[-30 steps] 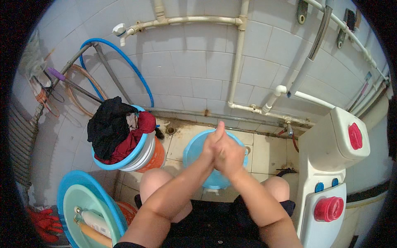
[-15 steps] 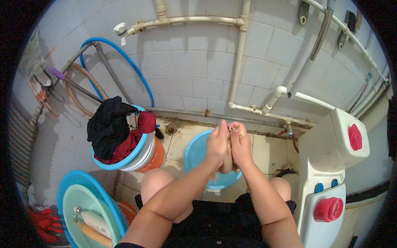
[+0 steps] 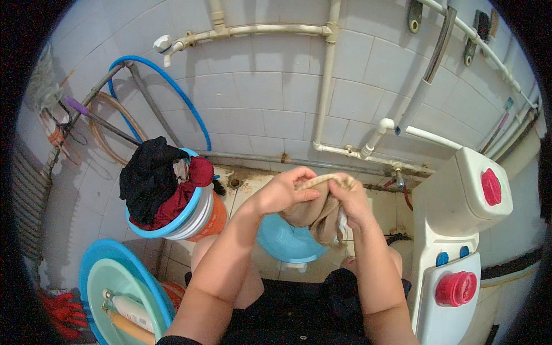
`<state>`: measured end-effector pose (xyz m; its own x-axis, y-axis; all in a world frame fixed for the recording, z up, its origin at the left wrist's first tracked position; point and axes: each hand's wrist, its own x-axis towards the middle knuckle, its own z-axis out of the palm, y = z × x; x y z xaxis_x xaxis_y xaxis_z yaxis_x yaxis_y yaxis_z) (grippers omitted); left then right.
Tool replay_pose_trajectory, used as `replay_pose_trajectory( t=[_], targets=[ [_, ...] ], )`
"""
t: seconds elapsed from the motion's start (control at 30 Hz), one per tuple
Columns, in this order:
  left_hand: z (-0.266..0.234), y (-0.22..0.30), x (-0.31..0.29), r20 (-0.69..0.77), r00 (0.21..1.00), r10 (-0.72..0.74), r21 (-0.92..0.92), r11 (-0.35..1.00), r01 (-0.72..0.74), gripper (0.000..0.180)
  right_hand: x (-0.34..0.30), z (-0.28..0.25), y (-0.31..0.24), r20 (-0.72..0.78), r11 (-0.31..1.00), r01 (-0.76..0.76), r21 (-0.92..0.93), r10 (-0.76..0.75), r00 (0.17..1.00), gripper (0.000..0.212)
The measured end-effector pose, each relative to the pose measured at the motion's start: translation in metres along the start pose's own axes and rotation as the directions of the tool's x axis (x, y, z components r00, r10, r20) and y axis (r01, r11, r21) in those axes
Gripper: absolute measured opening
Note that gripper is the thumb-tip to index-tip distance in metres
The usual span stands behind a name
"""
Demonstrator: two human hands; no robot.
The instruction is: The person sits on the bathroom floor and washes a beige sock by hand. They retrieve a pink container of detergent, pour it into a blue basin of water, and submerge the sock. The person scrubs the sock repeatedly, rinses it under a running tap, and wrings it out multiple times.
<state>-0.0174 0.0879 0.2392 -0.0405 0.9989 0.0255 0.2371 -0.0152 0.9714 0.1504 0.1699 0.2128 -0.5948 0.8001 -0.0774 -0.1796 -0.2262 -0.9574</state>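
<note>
A limp beige garment (image 3: 307,210) with a paler banded edge is stretched between my hands, its folds hanging down. My left hand (image 3: 283,191) grips the band at one end, thumb in front and fingers bent behind. At the other end, my right hand (image 3: 353,202) pinches the same band, and a small white piece shows beside its palm. Beneath them on the floor sits a light-blue basin (image 3: 287,242), its far part hidden by the garment and my left hand. I cannot tell whether there is water in it.
Left stands a bucket (image 3: 211,218) topped by a blue basin with black clothing (image 3: 150,172) and dark red clothing (image 3: 175,201). Nearer are nested basins (image 3: 102,265) holding a white bottle (image 3: 133,311). A white toilet (image 3: 440,201) stands right; pipes (image 3: 323,92) run along the tiled wall.
My hands have moved apart from close together over the basin. The bunched garment is now spread open between them, more of it hanging in view. The view has shifted slightly.
</note>
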Motion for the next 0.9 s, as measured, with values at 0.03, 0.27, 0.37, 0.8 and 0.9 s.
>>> replay_pose_trajectory(
  t=[0.03, 0.27, 0.37, 0.8, 0.9],
  targets=[
    [-0.005, -0.009, 0.002, 0.041, 0.999, -0.024, 0.106, 0.994, 0.019, 0.022, 0.002, -0.005, -0.002, -0.050, 0.995, -0.015, 0.094, 0.020, 0.999, 0.014],
    [-0.023, -0.019, -0.002, 0.119, 0.983, -0.141, -0.344, 0.923, 0.174, 0.022, 0.005, -0.023, -0.015, -0.116, 0.969, 0.109, 0.224, -0.084, 0.990, 0.018],
    [-0.002, -0.014, 0.001, 0.044, 0.993, -0.105, -0.789, 0.606, 0.099, 0.023, -0.005, -0.006, -0.016, -0.100, 0.921, 0.330, -0.205, -0.356, 0.929, 0.018],
    [0.049, -0.038, 0.016, -0.225, 0.870, -0.440, -0.869, 0.494, 0.025, 0.046, -0.017, 0.069, 0.000, 0.077, 0.130, 0.178, -0.975, -0.556, 0.828, 0.011],
    [0.070, -0.007, 0.010, -0.281, 0.823, -0.494, -0.913, 0.402, -0.071, 0.042, -0.002, 0.047, 0.003, 0.082, 0.148, 0.232, -0.961, -0.650, 0.756, 0.010]
  ],
)
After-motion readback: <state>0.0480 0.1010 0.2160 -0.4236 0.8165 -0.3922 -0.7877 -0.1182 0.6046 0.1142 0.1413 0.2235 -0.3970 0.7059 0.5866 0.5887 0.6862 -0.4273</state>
